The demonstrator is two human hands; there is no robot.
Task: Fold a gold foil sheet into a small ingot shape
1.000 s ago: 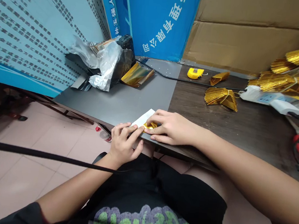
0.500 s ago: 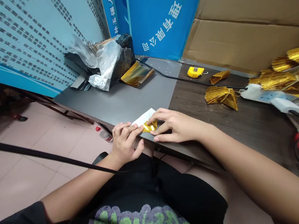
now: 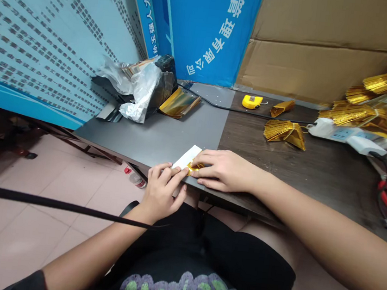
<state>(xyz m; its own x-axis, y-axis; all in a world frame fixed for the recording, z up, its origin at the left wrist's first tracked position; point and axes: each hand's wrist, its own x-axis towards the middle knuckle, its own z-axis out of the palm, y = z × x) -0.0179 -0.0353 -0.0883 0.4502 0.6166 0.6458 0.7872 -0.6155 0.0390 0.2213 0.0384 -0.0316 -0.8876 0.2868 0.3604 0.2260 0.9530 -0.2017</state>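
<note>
Foil, one, between two hands

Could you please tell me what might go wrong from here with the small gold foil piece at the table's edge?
The gold foil piece lies with the white paper strip right at the table's edge, so if the right hand or left hand slipped, it could probably fall to the tiled floor. The black cable across the left forearm might also snag and jog that hand.
</note>
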